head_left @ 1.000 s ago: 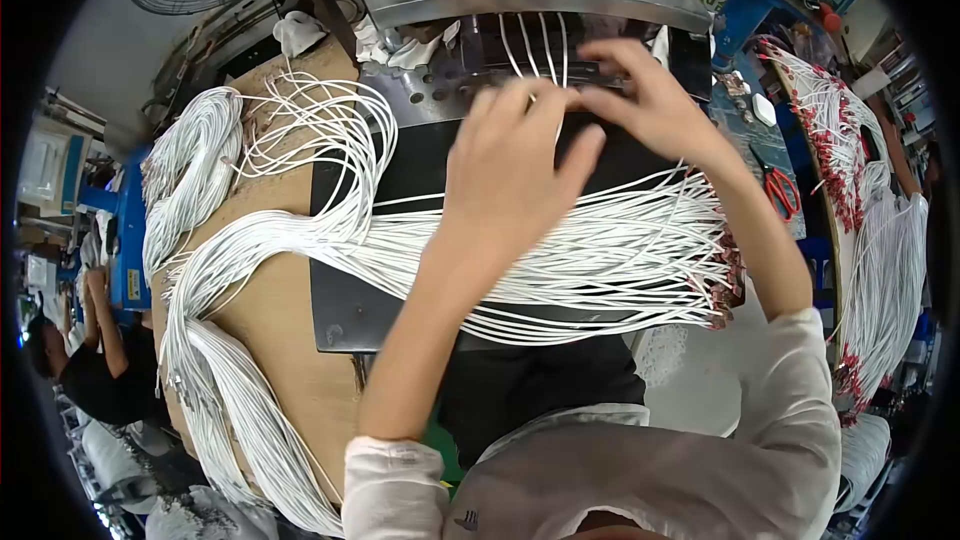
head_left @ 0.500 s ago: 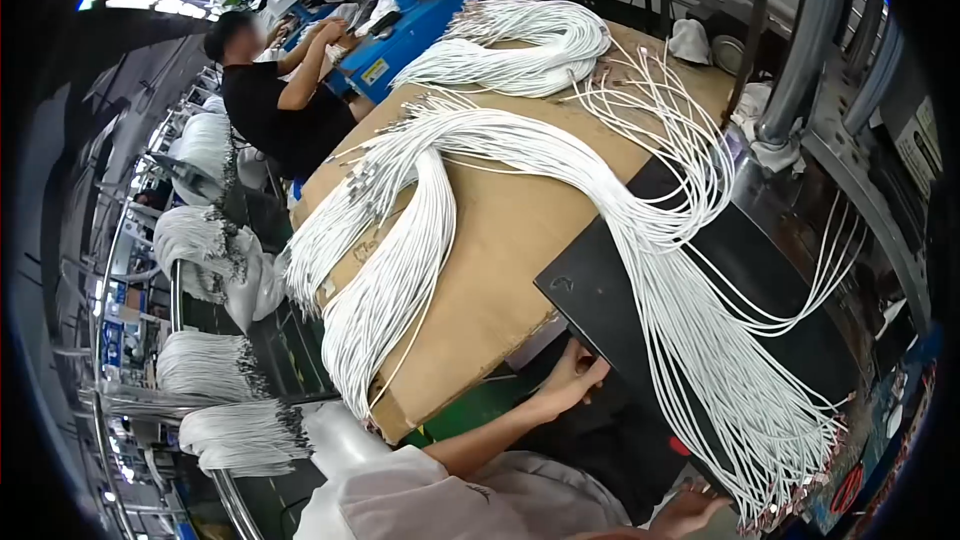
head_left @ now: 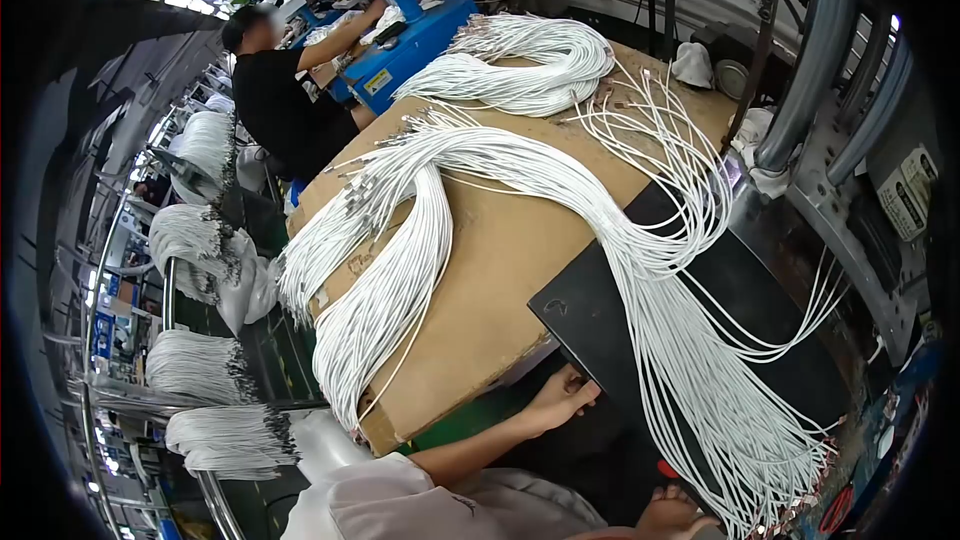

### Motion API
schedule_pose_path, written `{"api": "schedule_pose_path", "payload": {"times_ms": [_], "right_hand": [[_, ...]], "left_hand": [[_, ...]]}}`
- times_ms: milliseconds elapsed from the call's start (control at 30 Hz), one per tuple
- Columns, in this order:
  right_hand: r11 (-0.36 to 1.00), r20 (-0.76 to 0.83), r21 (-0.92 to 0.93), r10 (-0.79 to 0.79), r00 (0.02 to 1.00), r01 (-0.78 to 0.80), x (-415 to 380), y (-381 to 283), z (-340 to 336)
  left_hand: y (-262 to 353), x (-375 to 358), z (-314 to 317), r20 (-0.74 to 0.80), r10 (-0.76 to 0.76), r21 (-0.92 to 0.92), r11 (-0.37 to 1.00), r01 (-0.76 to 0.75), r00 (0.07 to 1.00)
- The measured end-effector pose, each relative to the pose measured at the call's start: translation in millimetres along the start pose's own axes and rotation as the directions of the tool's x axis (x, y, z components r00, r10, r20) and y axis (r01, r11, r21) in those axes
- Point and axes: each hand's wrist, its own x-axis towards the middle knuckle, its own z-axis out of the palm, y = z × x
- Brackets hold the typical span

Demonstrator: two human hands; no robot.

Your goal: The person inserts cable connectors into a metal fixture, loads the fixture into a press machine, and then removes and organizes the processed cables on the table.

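Observation:
My left hand is beside the near edge of a black board, its fingers curled in; what they hold, if anything, is hidden. Low in the view, my right hand is next to the board's underside, close to a small red part. Its fingers are half bent and apart from the thumb, with nothing seen in them. A long bundle of white cables lies across the board, its tips fanned out at the lower right. Another bundle of white cables drapes toward the near left edge of the cardboard-covered table.
A coiled cable bundle sits at the table's back. At the left, more white bundles hang on metal rails. A person in black works at a blue bench. Metal posts stand at the right.
My right hand has shifted left and its fingers have bent more. The left hand has moved slightly down and left. The person in black has stretched an arm farther over the bench.

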Motion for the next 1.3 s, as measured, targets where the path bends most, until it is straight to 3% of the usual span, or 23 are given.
{"api": "schedule_pose_path", "payload": {"times_ms": [100, 133, 167, 200, 267, 300, 333, 400, 467, 500, 533, 567, 633, 700, 733, 767, 800, 900, 933, 1033, 1167, 1200, 1300], "right_hand": [[0.999, -0.054, -0.034, 0.02, 0.998, -0.022, -1, 2, 5], [0.967, -0.112, -0.014, 0.25, 0.962, -0.253, -6, 0, 11], [0.886, -0.157, 0.012, 0.459, 0.874, -0.463, -9, -3, 21], [0.76, -0.194, 0.059, 0.644, 0.74, -0.647, -13, -6, 30], [0.441, -0.186, -0.309, 0.841, 0.508, -0.843, -6, -15, 66], [0.242, -0.163, -0.595, 0.898, 0.41, -0.766, -1, -24, 87], [0.078, -0.083, -0.882, 0.945, 0.317, -0.464, 13, -39, 117], [0.166, 0.211, -0.967, 0.946, 0.247, 0.192, 51, -80, 183], [0.253, 0.587, -0.744, 0.69, 0.424, 0.618, 87, -132, 219], [0.152, 0.706, -0.657, 0.469, 0.531, 0.739, 103, -147, 226], [0.022, 0.752, -0.629, 0.271, 0.601, 0.777, 119, -151, 232], [-0.129, 0.612, -0.782, 0.023, 0.79, 0.61, 134, -133, 244], [-0.106, 0.479, -0.874, -0.024, 0.878, 0.474, 176, -135, 226], [-0.032, 0.422, -0.905, 0.038, 0.906, 0.423, 199, -141, 189], [-0.109, 0.428, -0.894, 0.081, 0.9, 0.435, 192, -136, 192], [-0.188, 0.424, -0.877, 0.129, 0.897, 0.442, 181, -127, 200], [-0.303, 0.439, -0.835, 0.139, 0.888, 0.46, 176, -122, 207], [-0.328, 0.453, -0.801, 0.214, 0.865, 0.5, 176, -122, 209], [-0.349, 0.403, -0.82, 0.209, 0.891, 0.453, 174, -122, 214], [-0.283, 0.385, -0.859, 0.193, 0.902, 0.427, 180, -122, 208], [0.07, 0.505, -0.855, 0.336, 0.795, 0.514, 154, -95, 244], [-0.08, 0.397, -0.874, 0.451, 0.8, 0.479, 144, -100, 261], [-0.627, 0.011, -0.738, 0.357, 0.934, 0.249, 128, -131, 299]], "left_hand": [[24, -13, 0, 0.041, -0.133, 0.19, 0.974, 0.123, 0.99], [55, -23, -2, 0.181, -0.343, 0.193, 0.931, 0.309, 0.922], [100, -31, 1, 0.355, -0.517, 0.429, 0.83, 0.355, 0.779], [112, -36, 1, 0.68, -0.411, 0.531, 0.847, -0.022, 0.607], [153, -35, 25, 0.949, -0.089, 0.187, 0.93, -0.316, 0.302], [176, -33, 43, 0.948, 0.076, 0.047, 0.928, -0.369, 0.31], [200, -25, 63, 0.905, 0.153, 0.076, 0.859, -0.506, 0.396], [206, 15, 121, 0.731, 0.558, 0.126, 0.457, -0.88, 0.394], [195, 55, 182, 0.702, 0.693, 0.146, 0.087, -0.985, 0.165], [192, 59, 193, 0.806, 0.568, 0.18, 0.031, -0.983, 0.165], [191, 60, 203, 0.888, 0.428, 0.202, -0.03, -0.979, 0.17], [189, 61, 209, 0.945, 0.272, 0.212, -0.096, -0.972, 0.18], [194, 100, 193, 0.943, 0.299, 0.237, -0.306, -0.922, 0.143], [225, 150, 155, 0.864, 0.358, 0.477, -0.356, -0.803, 0.354], [225, 186, 136, 0.797, 0.472, 0.579, -0.425, -0.696, 0.376], [230, 200, 119, 0.823, 0.483, 0.536, -0.488, -0.688, 0.299], [242, 181, 116, 0.859, 0.338, 0.508, -0.475, -0.719, 0.384], [225, 109, 120, 0.909, 0.411, 0.184, -0.233, -0.955, 0.076], [216, 87, 120, 0.914, 0.371, 0.223, -0.119, -0.968, 0.165], [235, 62, 128, 0.947, 0.11, 0.305, -0.029, -0.952, 0.3], [229, 96, 137, 0.795, 0.601, 0.149, -0.053, -0.987, 0.088], [239, 83, 132, 0.741, 0.597, 0.234, 0.201, -0.951, 0.308], [234, 62, 112, 0.954, 0.24, 0.178, 0.032, -0.984, 0.18]]}}
